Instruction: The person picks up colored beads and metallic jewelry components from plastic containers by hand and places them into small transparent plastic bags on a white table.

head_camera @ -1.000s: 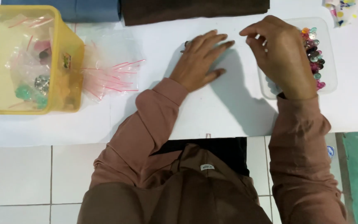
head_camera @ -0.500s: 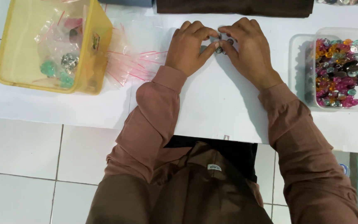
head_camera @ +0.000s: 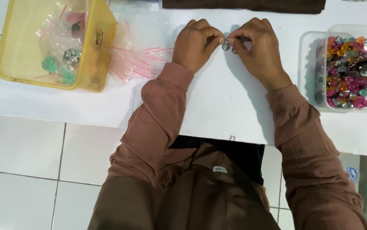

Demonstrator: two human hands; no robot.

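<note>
My left hand (head_camera: pixel 197 43) and my right hand (head_camera: pixel 258 49) meet over the white table (head_camera: pixel 217 102), fingertips pinched together. Between them sit two small round dark beads with silvery rims (head_camera: pixel 227 45); each hand pinches one. A clear plastic tub (head_camera: pixel 348 68) full of several coloured glossy beads stands to the right of my right hand. A heap of small clear zip bags with red strips (head_camera: pixel 136 59) lies just left of my left hand.
A yellow translucent bin (head_camera: pixel 26 51) at the left holds filled bags of green, silver and pink beads. A dark brown cloth (head_camera: pixel 243 5) lies along the table's far edge. White floor tiles (head_camera: pixel 26 170) show below the table's near edge.
My right hand left the bead tub and came to the middle. Both hands closed together on the small beads. The view shifted, so the bin and tub sit lower in the frame.
</note>
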